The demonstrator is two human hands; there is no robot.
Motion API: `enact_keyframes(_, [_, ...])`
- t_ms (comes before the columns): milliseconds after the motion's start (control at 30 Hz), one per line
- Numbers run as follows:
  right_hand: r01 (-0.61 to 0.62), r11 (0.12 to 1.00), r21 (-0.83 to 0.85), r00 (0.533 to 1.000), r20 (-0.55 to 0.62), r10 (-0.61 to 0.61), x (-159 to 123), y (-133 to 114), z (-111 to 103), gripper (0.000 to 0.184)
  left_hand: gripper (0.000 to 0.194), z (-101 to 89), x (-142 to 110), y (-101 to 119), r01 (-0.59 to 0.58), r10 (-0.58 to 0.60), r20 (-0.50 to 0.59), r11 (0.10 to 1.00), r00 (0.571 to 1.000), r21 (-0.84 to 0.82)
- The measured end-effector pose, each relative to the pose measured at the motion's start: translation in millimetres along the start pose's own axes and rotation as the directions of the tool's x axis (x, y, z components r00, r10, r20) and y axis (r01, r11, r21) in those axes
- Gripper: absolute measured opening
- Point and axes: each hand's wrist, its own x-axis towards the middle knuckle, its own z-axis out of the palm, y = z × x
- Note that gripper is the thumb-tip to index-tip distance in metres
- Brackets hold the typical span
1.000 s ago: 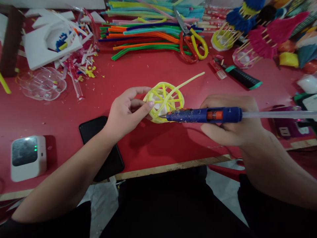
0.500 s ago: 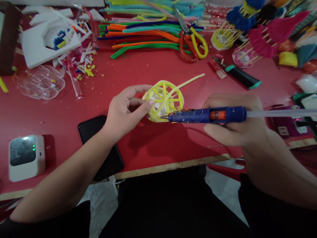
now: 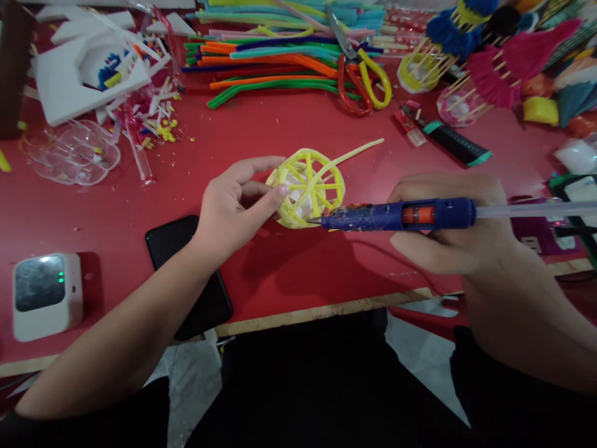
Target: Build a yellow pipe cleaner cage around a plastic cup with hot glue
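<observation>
My left hand (image 3: 237,202) pinches the left rim of a small round yellow pipe-cleaner frame (image 3: 336,186). It has spokes like a wheel and something white inside. A loose pale yellow pipe cleaner (image 3: 357,154) lies across its top, one end sticking out to the upper right. My right hand (image 3: 448,230) is wrapped round a blue glue gun (image 3: 368,217), with a clear glue stick (image 3: 527,211) running out of its back. The gun's metal tip is at the lower edge of the frame; whether it touches I cannot tell.
Behind lie many coloured pipe cleaners (image 3: 275,62) and scissors (image 3: 361,74). A utility knife (image 3: 457,144) rests to the right, near stick-and-yarn figures (image 3: 504,68). Foam scraps (image 3: 56,81) and a clear flower-shaped tray (image 3: 74,155) are at left. A black phone (image 3: 205,305) lies under my left forearm, beside a white device (image 3: 46,295).
The glue gun and my right hand have shifted slightly to the right. My left hand keeps its hold on the yellow frame. The whole view has moved a little.
</observation>
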Motion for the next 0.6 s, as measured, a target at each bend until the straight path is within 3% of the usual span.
enact_keyframes(233, [0.01,1.0,0.009,0.999,0.044,-0.011,0.2,4.1,-4.8,0.026,0.051,0.5,-0.5,-1.1,-0.004,0.004,-0.008,1.0,1.0,-0.012])
enact_keyframes(600, [-0.066,0.997,0.038,0.998,-0.012,0.067,-6.0,4.8,-4.7,0.025,0.047,0.2,-0.8,-1.3,-0.028,0.028,-0.011,1.0,1.0,0.006])
